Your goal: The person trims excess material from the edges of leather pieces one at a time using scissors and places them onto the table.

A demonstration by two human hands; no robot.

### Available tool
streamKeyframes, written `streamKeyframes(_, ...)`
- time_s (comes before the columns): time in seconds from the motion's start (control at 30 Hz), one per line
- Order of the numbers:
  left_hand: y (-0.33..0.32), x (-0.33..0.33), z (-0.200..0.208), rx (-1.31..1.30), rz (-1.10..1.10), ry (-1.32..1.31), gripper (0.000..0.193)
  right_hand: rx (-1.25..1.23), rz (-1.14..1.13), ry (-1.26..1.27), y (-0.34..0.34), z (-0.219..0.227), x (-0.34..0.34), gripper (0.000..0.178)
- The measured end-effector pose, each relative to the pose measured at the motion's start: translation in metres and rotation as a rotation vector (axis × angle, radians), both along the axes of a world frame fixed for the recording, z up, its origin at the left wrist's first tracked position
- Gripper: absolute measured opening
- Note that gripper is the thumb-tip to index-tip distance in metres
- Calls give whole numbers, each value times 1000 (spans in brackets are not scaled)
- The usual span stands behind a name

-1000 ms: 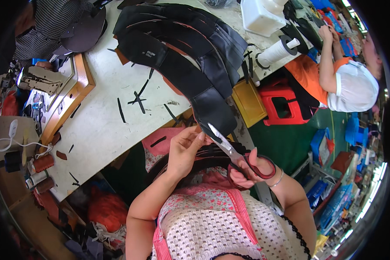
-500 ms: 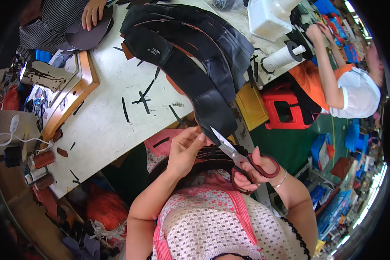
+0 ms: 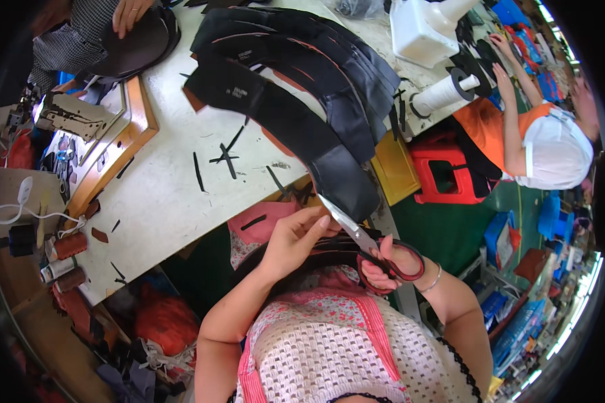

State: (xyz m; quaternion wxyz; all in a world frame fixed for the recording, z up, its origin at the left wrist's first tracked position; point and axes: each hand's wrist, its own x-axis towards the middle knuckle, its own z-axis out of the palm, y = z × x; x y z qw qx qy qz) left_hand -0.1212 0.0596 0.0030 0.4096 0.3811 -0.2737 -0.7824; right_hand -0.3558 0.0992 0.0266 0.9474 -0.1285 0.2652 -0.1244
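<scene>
Near the middle, a long curved black leather piece, brownish on its underside, stretches from the table toward me. My left hand is closed in a pinch at its near end, fingertips partly covered by the scissor blades. In my right hand is a pair of scissors with red-and-black handles. Its blades look nearly closed and point up-left along the piece's near edge. Behind lies an overlapping pile of similar black leather pieces. More dark curved pieces rest over my lap, partly hidden by my hands.
Black offcut strips lie scattered on the white table. A white thread spool and a white container stand at the far right. A red stool is beside the table. Co-workers sit at far left and right.
The black leather piece has swung: its far end shifted toward me and left, its near end to the right. The scissors moved slightly left and their blades look more closed.
</scene>
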Motion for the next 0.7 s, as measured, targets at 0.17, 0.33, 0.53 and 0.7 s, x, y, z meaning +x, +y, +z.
streamKeyframes(0.17, -54, 59, 15, -551, 240, -1131, 21, -168, -26, 119, -5, -6, -11, 67)
streamKeyframes(0.33, -142, 97, 8, -512, 613, -1064, 35, -282, -16, 230, -18, 16, 0, 65)
streamKeyframes(0.53, -176, 123, 8, -418, 386, -565, 24, -462, -50, 315, -44, 53, 18, 68)
streamKeyframes(0.7, -106, 103, 67, -287, 420, -213, 22, -465, 61, -23, -71, 52, 78, 74)
